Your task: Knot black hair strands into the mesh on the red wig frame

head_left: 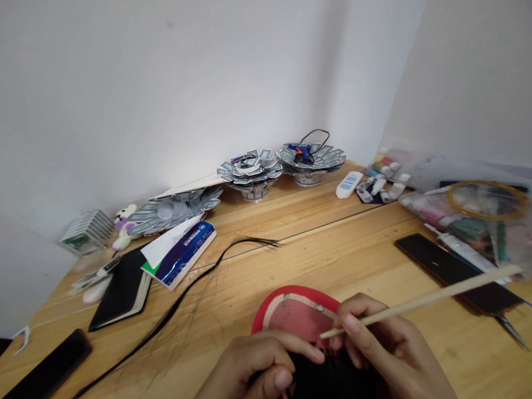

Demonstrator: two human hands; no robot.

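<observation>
A red dome-like form point(263, 309) sits at the bottom centre, with a pinkish mesh point(296, 320) edged by a pale band on top. Black hair point(322, 384) covers its near side. My right hand point(379, 335) pinches a pale wooden stick point(435, 293), whose thin tip rests near the edge where mesh meets hair. My left hand point(263, 362) lies on the near left side, index finger extended over the hair edge by the stick's tip, thumb bent below it. Whatever lies between that thumb and the curled fingers is too dark to make out.
A long black hair strand point(178, 304) crosses the wooden table point(234, 294). Left are a phone point(43, 376), black notebook point(121, 289) and blue packet point(185, 257). Grey petal-shaped stands point(253, 188) line the wall. Right are a dark phone point(451, 268), tweezers point(514, 332) and a plastic bag point(520, 237).
</observation>
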